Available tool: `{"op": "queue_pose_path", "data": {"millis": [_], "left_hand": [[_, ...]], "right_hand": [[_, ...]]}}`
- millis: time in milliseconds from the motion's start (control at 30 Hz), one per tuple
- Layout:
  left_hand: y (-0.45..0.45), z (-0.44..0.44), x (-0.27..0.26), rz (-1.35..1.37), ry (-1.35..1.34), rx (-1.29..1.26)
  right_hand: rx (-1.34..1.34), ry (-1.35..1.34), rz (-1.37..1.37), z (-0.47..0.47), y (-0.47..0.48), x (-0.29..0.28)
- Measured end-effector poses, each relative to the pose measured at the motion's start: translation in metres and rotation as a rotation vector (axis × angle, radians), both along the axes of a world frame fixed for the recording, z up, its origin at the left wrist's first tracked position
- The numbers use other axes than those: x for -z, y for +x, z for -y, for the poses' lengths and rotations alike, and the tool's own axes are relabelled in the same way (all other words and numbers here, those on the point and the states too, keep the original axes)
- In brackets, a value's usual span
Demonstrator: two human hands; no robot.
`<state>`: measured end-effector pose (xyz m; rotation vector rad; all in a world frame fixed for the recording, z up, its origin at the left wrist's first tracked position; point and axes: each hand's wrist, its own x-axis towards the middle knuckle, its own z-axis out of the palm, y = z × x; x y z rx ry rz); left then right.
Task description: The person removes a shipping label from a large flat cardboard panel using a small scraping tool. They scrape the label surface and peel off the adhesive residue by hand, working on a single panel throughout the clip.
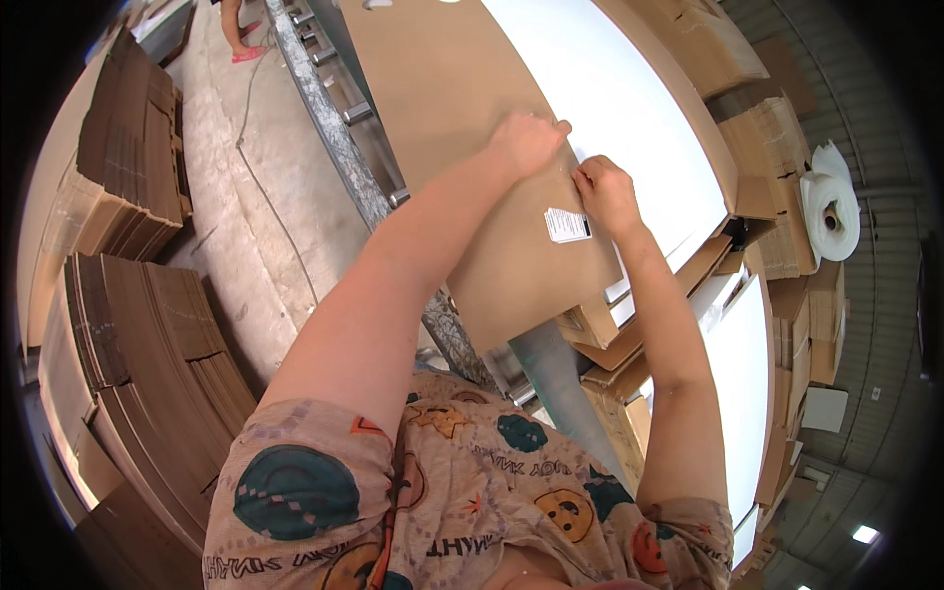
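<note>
A wide brown cardboard flap point(442, 96) spreads out in front of me, part of a long open carton. White flat material point(634, 88) lies in the carton, beyond the flap's edge. My left hand point(529, 140) is curled at that edge, its fingers mostly hidden from view. Just nearer to me, my right hand point(608, 193) has its bent fingertips on the same edge. A white label point(568, 225) with print is on the flap below my right hand. At the near end, the carton's folded corner point(588, 324) shows.
The carton rests on a roller conveyor with a worn metal rail point(332, 118). Flat cardboard stacks point(140, 346) stand at left. Another open carton with white contents point(741, 354) lies at right, near a white wrapping roll point(832, 210). A cable point(269, 214) crosses the floor; a person's legs point(232, 29) show beyond.
</note>
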<state>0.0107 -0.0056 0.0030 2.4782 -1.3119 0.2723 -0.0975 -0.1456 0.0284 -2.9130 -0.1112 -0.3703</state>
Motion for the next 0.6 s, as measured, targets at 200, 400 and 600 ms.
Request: {"op": "queue_pose_path", "data": {"millis": [200,400,600], "left_hand": [[0.011,0.005,0.018,-0.156,-0.32,-0.043],[0.013,-0.056,-0.009,-1.367,-0.844,0.047],[-0.064,-0.228,-0.016,-1.291,-1.167,-0.191]], "right_hand": [[0.385,0.952,0.213,-0.009,-0.022,0.018],[0.261,0.378,0.294,-0.038,-0.047,0.007],[0.278,0.278,0.311,-0.034,-0.038,0.016]]}}
